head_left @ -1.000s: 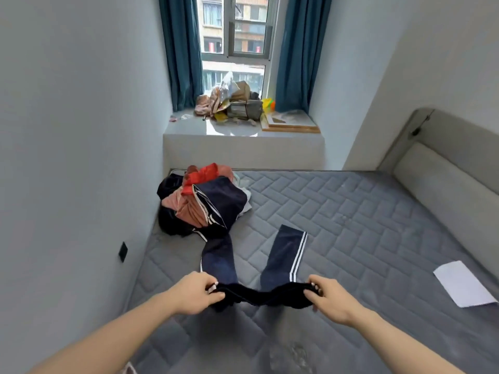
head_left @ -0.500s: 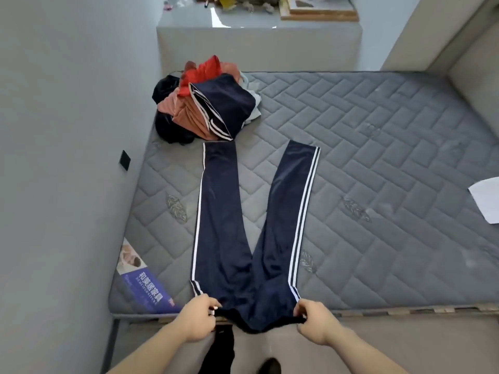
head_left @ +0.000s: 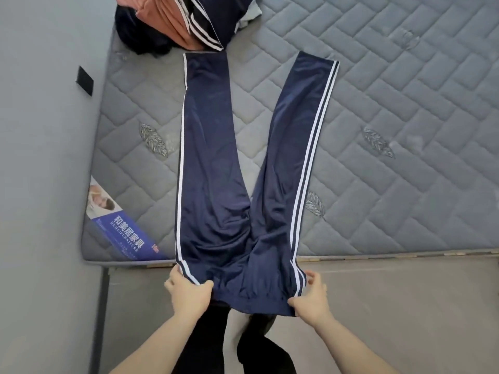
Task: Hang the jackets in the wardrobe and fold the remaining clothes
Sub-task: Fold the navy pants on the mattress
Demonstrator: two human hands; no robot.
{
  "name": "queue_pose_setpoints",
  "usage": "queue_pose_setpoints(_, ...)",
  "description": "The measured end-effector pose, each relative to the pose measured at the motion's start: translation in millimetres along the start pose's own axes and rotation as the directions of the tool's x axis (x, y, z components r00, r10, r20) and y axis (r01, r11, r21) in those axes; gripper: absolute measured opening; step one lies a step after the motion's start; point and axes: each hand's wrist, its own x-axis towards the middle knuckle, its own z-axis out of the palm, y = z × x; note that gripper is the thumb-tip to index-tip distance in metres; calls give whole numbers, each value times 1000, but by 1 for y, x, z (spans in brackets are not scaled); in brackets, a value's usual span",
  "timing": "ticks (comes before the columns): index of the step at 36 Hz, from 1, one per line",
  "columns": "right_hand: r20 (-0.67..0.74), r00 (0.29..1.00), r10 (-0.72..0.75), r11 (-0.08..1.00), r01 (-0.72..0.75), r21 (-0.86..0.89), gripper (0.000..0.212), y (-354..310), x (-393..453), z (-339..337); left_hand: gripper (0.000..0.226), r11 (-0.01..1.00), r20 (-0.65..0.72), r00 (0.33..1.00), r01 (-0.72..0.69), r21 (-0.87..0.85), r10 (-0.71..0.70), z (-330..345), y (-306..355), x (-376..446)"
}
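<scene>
Navy track trousers [head_left: 216,168] with white side stripes lie flat on the grey quilted mattress [head_left: 391,184], legs spread in a V pointing away from me. The waistband hangs over the mattress's near edge. My left hand [head_left: 186,291] pinches the waistband's left corner. My right hand [head_left: 310,295] holds the right corner between thumb and fingers. A pile of other clothes [head_left: 186,20], orange, dark and navy with white stripes, sits at the mattress's far left, just beyond the left trouser leg.
A grey wall [head_left: 40,157] with a black socket [head_left: 84,81] runs along the mattress's left side. A blue printed label [head_left: 121,238] lies on the near left corner. Beige floor [head_left: 405,306] lies below the bed edge, where my dark-clad legs [head_left: 216,346] stand.
My view has tilted further down and closer. The trousers were drawn toward me and spread flat; the waistband now hangs over the bed edge, and my hands grip lower.
</scene>
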Motion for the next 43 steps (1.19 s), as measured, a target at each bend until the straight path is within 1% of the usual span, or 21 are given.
queue_pose_setpoints(1,16,998,60,996,-61,58,77,0,0,2,90,991,-10,996,89,-97,-90,4,1,0)
queue_pose_setpoints(2,45,992,114,986,-118,120,76,1,-1,3,86,966,7,986,163,-200,-165,7,2,-1)
queue_pose_setpoints(3,78,985,154,970,-165,179,69,2,0,4,75,936,41,980,200,-289,-197,9,3,-3)
queue_pose_setpoints(5,127,972,196,942,-222,251,50,3,0,2,48,919,108,983,179,-351,-150,12,7,-8)
queue_pose_setpoints(7,156,968,196,922,-236,307,40,3,-1,-2,42,948,142,990,31,-317,15,14,12,-15)
queue_pose_setpoints(9,194,967,165,891,-230,390,40,3,-4,-8,56,940,191,949,-192,-281,251,18,21,-22)
queue_pose_setpoints(11,244,963,115,856,-221,467,45,2,-7,-15,78,892,273,851,-406,-201,449,24,35,-32)
queue_pose_setpoints(13,297,954,45,844,-195,500,50,3,-9,-22,87,808,379,729,-582,-95,570,34,50,-43)
queue_pose_setpoints(14,317,948,7,845,-175,505,53,4,-9,-25,89,772,438,680,-633,-54,588,42,57,-49)
queue_pose_setpoints(16,338,940,-48,847,-141,513,58,5,-8,-31,89,732,557,620,-681,30,553,59,72,-58)
queue_pose_setpoints(19,346,935,-82,840,-122,528,62,7,-4,-38,84,664,669,571,-732,154,475,87,91,-66)
queue_pose_setpoints(20,346,935,-82,834,-126,538,63,8,-2,-40,82,672,692,573,-721,171,439,96,97,-67)
queue_pose_setpoints(23,334,940,-71,823,-134,552,65,13,5,-41,69,763,761,583,-618,189,284,120,107,-67)
queue_pose_setpoints(26,313,949,-40,832,-141,536,68,18,10,-40,50,891,817,574,-394,224,49,129,108,-63)
queue_pose_setpoints(27,309,951,-18,827,-160,539,69,21,11,-40,48,915,829,560,-329,233,-9,129,106,-61)
queue_pose_setpoints(28,310,951,10,817,-187,546,70,23,12,-40,47,922,831,556,-306,238,-30,127,103,-58)
queue_pose_setpoints(31,328,940,89,819,-256,513,71,28,15,-40,50,896,804,594,-347,277,-18,114,94,-42)
queue_pose_setpoints(33,322,939,120,862,-259,435,68,27,17,-39,47,877,762,647,-370,307,6,100,90,-27)
queue_pose_setpoints(36,271,951,147,926,-229,301,60,16,23,-38,43,818,668,737,-445,365,103,76,89,4)
queue_pose_setpoints(40,185,977,101,971,-138,197,48,-15,38,-36,37,804,540,820,-445,393,190,50,108,48)
queue_pose_setpoints(43,121,993,15,984,-36,175,39,-51,57,-33,33,748,447,840,-505,430,309,38,137,81)
